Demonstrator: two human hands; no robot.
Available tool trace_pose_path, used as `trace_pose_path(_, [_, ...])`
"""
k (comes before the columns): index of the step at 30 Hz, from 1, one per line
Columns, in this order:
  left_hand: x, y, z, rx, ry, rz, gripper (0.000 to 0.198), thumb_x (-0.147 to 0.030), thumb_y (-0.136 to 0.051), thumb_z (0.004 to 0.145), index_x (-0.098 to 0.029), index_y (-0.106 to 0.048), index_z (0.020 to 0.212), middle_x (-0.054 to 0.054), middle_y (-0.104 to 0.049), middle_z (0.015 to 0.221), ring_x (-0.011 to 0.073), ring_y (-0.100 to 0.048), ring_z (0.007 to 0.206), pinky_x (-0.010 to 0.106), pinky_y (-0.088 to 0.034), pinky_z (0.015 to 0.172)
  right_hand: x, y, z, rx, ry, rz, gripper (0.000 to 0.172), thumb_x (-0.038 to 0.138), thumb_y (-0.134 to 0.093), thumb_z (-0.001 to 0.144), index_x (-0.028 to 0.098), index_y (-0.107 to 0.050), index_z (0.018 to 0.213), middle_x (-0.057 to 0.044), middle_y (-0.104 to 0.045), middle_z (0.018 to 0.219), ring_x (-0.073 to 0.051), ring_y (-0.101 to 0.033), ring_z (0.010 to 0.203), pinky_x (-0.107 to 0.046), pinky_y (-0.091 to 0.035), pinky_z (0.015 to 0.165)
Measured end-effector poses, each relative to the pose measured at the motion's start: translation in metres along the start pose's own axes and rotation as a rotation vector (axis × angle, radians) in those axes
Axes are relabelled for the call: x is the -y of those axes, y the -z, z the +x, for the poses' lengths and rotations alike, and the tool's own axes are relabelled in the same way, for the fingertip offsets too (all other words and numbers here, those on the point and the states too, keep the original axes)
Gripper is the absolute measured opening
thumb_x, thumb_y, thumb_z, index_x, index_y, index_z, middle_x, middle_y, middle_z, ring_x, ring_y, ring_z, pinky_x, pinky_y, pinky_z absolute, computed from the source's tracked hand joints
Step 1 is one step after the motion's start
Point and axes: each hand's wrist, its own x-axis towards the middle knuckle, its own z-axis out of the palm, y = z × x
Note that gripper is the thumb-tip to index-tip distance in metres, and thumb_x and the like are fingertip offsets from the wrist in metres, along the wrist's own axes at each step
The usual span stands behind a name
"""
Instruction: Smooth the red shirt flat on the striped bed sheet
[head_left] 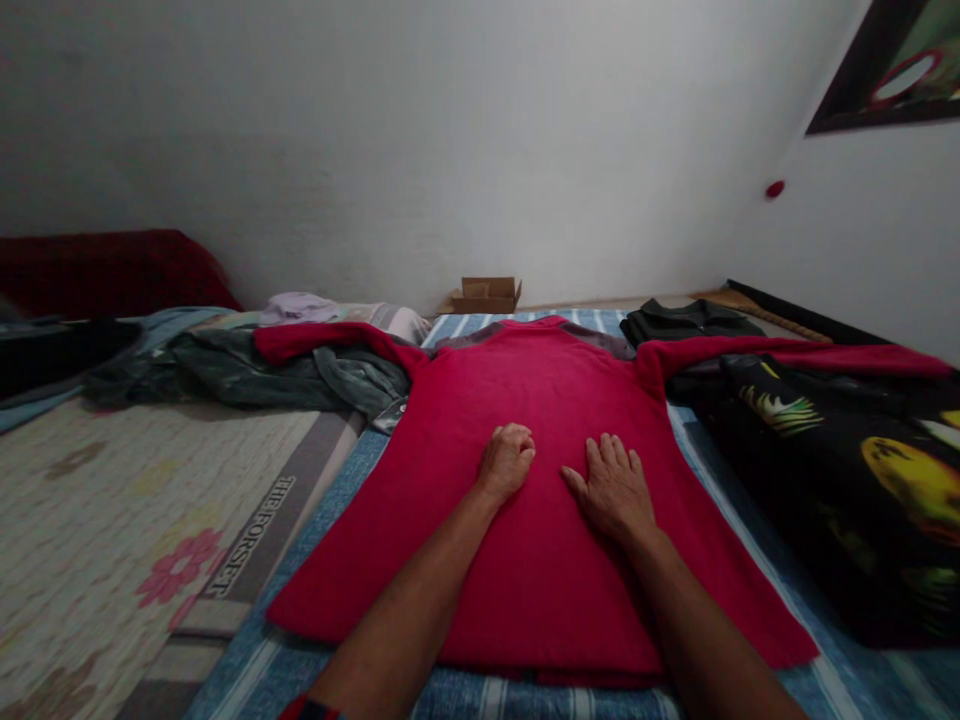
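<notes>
A red long-sleeved garment (555, 580) with grey shoulder patches lies spread flat, its sleeves stretched out to both sides. My left hand (508, 462) rests on its middle with the fingers curled in, and no cloth shows between them. To the right of it, my right hand (611, 487) lies palm down on the same garment, fingers stretched and a little apart. Under the garment is a blue striped cloth (255, 650).
Grey-green clothes (225, 370) lie under the left sleeve. On the right are a folded dark garment (690, 320) and a black patterned bundle (840, 480). A small open cardboard box (487, 296) stands by the wall. A patterned mat (135, 510) covers the left.
</notes>
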Motion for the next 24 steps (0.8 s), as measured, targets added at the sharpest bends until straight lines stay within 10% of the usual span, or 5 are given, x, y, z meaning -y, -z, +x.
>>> trace_pose_path(24, [-0.022,-0.005,0.001,0.048,0.005,0.123,0.017,-0.006,-0.044,0.081,-0.016,-0.058,0.085,0.009,-0.060,0.099,0.0215,-0.050,0.098,0.034,-0.040,0.089,-0.002,0.002,-0.001,-0.058,0.018,0.041,0.071,0.058,-0.029,0.090,0.006,-0.039,0.138,-0.021,-0.032,0.144,-0.033,-0.020,0.136,-0.048,-0.013,0.107])
